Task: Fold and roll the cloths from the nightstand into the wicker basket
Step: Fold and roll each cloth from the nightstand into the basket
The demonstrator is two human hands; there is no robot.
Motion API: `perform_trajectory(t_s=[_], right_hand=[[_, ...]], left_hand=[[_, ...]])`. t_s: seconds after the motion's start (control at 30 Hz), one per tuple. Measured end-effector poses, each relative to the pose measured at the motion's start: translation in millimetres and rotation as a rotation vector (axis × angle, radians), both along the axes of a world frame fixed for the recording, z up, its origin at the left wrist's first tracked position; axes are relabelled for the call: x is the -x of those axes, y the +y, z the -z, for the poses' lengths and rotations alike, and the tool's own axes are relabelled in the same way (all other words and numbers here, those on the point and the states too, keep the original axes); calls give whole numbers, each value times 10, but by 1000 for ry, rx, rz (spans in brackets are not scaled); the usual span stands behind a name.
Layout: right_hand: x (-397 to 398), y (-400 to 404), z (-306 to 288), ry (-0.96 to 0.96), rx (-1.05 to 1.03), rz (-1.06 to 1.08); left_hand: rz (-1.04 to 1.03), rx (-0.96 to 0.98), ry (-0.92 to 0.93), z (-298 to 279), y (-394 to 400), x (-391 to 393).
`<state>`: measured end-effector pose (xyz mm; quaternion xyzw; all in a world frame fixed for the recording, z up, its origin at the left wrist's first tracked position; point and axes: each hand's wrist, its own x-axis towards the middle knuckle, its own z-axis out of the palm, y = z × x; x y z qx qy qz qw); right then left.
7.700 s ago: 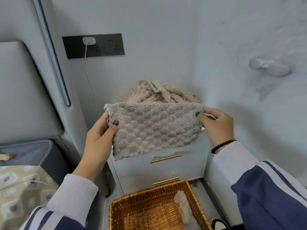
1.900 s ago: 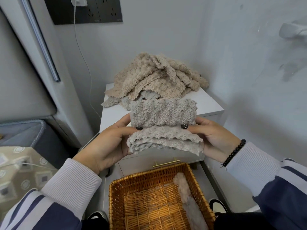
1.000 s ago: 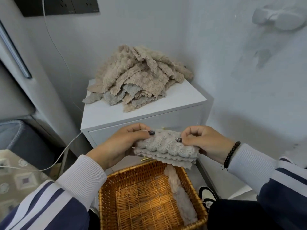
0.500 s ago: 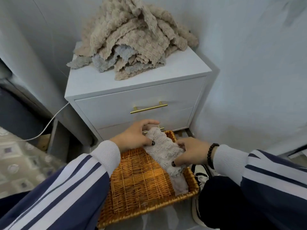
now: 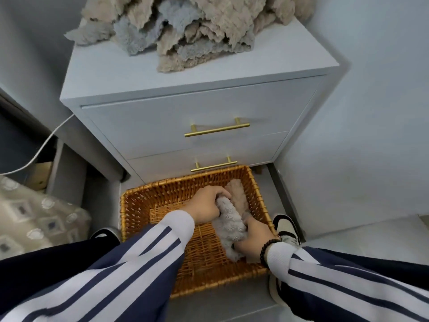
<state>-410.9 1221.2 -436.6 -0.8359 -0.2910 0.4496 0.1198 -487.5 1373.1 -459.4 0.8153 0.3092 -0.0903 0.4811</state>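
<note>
Both hands down inside the wicker basket [image 5: 255,194], on the floor just in front of the white nightstand [image 5: 185,112]. Left hand [image 5: 206,205] curled around the far end of a rolled grey cloth [image 5: 228,225], fingers wrapped over the top of it. Right hand [image 5: 253,240] closed on the near end of the same roll, thumb side pressed into the plush; black bead bracelet [image 5: 268,248] at that wrist. Roll lying lengthwise, far to near, in the right part of the basket, touching a second, beige rolled cloth [image 5: 238,192] tucked along the right wall just beyond it. Left half of the basket floor showing bare weave. On the nightstand top, far from the hands, a loose heap of beige and grey cloths [image 5: 185,26], ragged edges hanging toward the near edge of the top. Two drawers below, each with a brass bar handle [image 5: 217,129], the lower handle just above the far rim of the basket. White cable [image 5: 41,147] trailing down at the left of the nightstand, patterned fabric [image 5: 34,217] at the left edge. Navy sleeves with white stripes and white cuffs reaching in from the near side; a shoe [image 5: 286,228] just right of the basket, another barely visible at its left.
</note>
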Motion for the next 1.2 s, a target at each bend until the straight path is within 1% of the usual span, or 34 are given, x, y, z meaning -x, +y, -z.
perform_trajectory(t_s=[0.13,0.23,0.33,0.53,0.63,0.77,0.87,0.97,1.03,1.1,1.13,1.2], right_hand=[[59,40,315,-17,92,44],[99,38,682,-63,106,107],[129,45,808,-53,168,108],[169,-8,1133,-12,253,37],[140,-24,1241,-40,278,5],[35,-13,1259,-33,344,-74],[-13,-27,1274,-74,389,-123],[-23,-3,1196,-132,447,-233],[-19,33,1128,-245,473,-368],[10,77,1058,-369,448,-566],[36,88,1041,-436,414,-697],[80,101,1070,-570,279,-980]], left_hand=[[58,-97,78,248,-15,-47],[99,-147,118,456,-18,-81],[157,-166,169,632,-38,-126],[243,-140,241,1003,-45,-205],[264,-120,253,1156,-69,-245],[223,-50,220,1316,-151,-318],[174,1,160,1358,-218,-377],[133,-3,119,1355,-269,-395],[82,-48,149,1359,-264,-377],[30,-60,216,1362,-213,-352],[15,-32,255,1353,-182,-347],[-21,81,324,1343,-128,-338]])
